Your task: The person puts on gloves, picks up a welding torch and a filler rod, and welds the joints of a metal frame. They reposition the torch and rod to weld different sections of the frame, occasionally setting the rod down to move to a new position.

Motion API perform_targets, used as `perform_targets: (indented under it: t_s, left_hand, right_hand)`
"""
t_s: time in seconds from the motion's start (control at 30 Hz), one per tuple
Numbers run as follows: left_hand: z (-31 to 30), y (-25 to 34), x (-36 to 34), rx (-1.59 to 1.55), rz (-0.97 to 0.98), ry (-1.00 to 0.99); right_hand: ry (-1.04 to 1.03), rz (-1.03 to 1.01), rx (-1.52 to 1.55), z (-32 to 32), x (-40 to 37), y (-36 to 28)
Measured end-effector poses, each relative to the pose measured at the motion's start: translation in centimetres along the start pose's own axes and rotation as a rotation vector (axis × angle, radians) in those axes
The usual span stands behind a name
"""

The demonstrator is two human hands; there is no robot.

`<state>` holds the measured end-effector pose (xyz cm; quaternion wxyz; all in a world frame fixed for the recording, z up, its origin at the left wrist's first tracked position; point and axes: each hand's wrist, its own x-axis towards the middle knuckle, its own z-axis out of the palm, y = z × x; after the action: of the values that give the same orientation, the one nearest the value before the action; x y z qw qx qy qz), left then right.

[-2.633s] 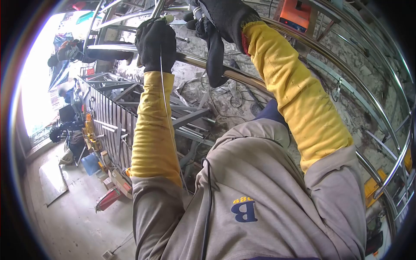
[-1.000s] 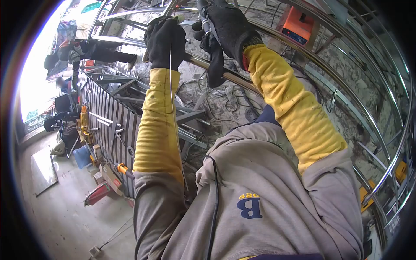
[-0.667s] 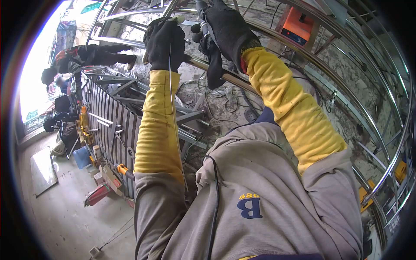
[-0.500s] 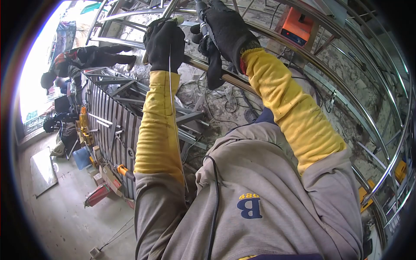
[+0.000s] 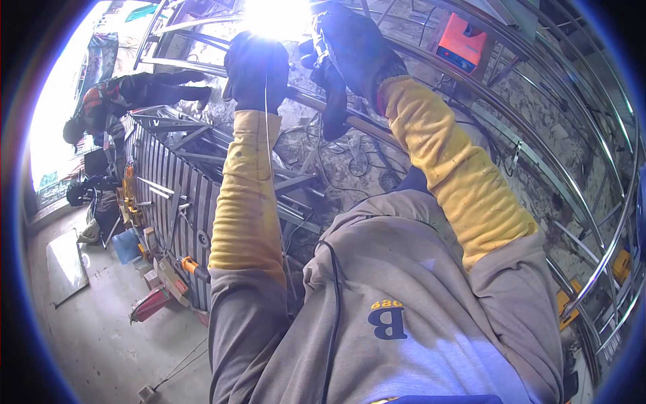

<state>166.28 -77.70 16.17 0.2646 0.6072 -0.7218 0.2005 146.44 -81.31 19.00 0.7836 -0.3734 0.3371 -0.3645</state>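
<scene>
My left hand (image 5: 256, 73), in a dark glove, is closed on a thin wire rod (image 5: 269, 145) that runs back along my yellow sleeve. Beside it, my right hand (image 5: 350, 54), also gloved, is wrapped round a welding torch (image 5: 321, 42), whose front end is lost in glare. A dazzling white arc light (image 5: 277, 15) shines between and just beyond both hands, hiding the tip and the spot it meets. Curved metal tubes (image 5: 202, 66) pass beneath and beyond my hands.
An orange machine (image 5: 463, 42) stands at the upper right among long curved rails (image 5: 538, 145). Metal profiles lie by a ribbed dark platform (image 5: 168, 202). Another person (image 5: 124, 94) bends at the upper left. Boxes (image 5: 171, 279) and a grey panel (image 5: 67, 266) lie lower left.
A bright arc light has appeared by my fingertips, and the scene has taken on a blue tint. Both my hands have barely moved. The other person's head and upper body have shifted slightly downward.
</scene>
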Motion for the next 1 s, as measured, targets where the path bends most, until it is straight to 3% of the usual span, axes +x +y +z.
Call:
perform_targets:
  t_s: [0.23,0.43,0.5,0.63,0.87,1.0]
  left_hand:
    - [0.0,0.1,0.0,0.008,0.000,0.008]
    - [0.6,-0.6,-0.2,-0.013,-0.017,0.020]
    - [0.8,-0.8,-0.2,0.013,-0.001,0.021]
    - [0.7,-0.8,-0.2,-0.026,0.001,0.028]
    - [0.1,-0.1,-0.2,-0.057,-0.027,0.010]
    - [0.1,-0.1,-0.1,-0.039,-0.035,-0.011]
  right_hand:
    - [0.041,-0.088,-0.063,0.6,0.5,0.3]
    - [-0.074,0.078,0.146,-0.6,0.4,-0.4]
    - [-0.069,-0.392,-0.752,-1.9,1.4,1.2]
    - [-0.016,-0.574,-0.909,-2.7,2.7,2.5]
    - [-0.026,-0.251,-0.301,-1.4,0.8,1.2]
    - [-0.052,-0.227,-0.220,-0.5,0.4,0.3]
